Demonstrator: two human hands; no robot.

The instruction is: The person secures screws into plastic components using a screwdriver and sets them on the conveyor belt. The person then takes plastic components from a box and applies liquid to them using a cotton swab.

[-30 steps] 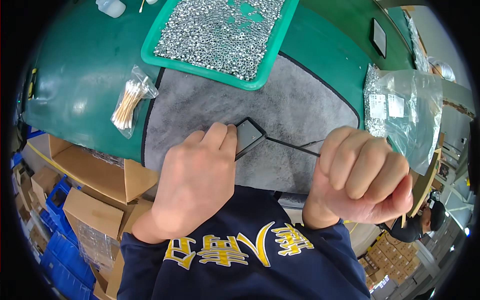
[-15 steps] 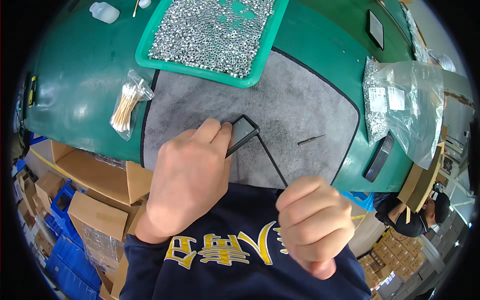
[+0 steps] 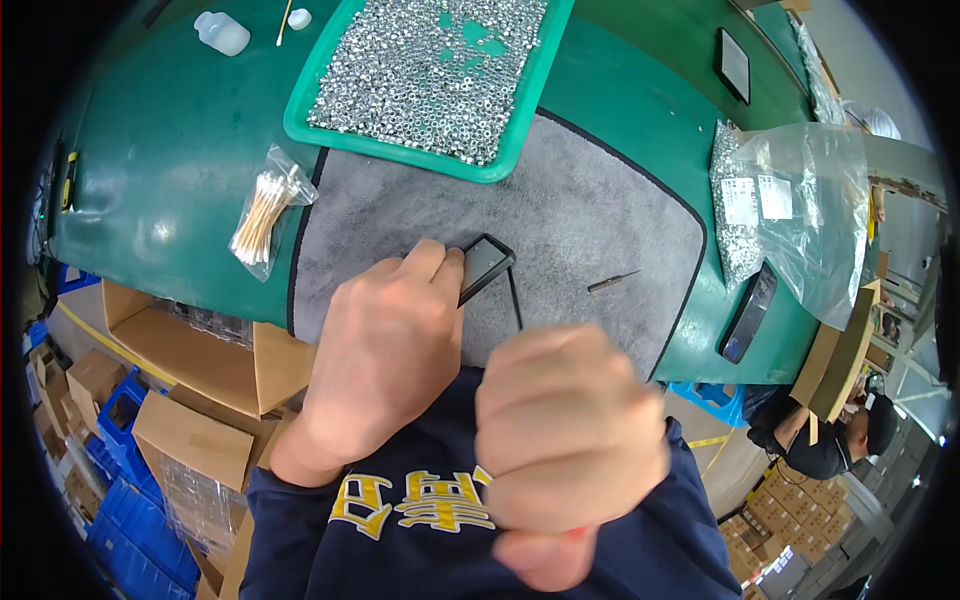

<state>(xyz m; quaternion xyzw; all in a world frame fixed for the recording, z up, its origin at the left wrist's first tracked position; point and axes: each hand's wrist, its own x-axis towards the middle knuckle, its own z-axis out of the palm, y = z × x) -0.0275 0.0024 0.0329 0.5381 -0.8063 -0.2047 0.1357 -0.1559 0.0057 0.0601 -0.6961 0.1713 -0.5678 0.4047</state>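
Note:
My left hand (image 3: 390, 355) grips a small rectangular block with a black rim and a grey face (image 3: 482, 263), keeping it tilted just above or on the grey cloth mat. Its lower part is hidden behind the fingers. My right hand (image 3: 570, 440), blurred by motion, is closed in a fist around a thin black rod-shaped tool (image 3: 516, 298). The tool's far tip meets the block's right corner; its other end is covered by the fist, with a speck of red at the palm's lower side. To the right, a slim dark pointed bit (image 3: 612, 281) lies on the mat.
A green tray (image 3: 400, 153) of small silver metal rings or nuts overlaps the grey mat (image 3: 640, 200). Bagged cotton swabs (image 3: 262, 215) lie left, near a white bottle (image 3: 222, 33). A clear bag of metal parts (image 3: 740, 200) and a black phone-like device (image 3: 748, 313) are right. Another person (image 3: 835, 435) is beyond.
My right fist has swung left with the black tool, whose shaft is now more upright and shows less. My left hand still holds the block. The whole view has shifted slightly.

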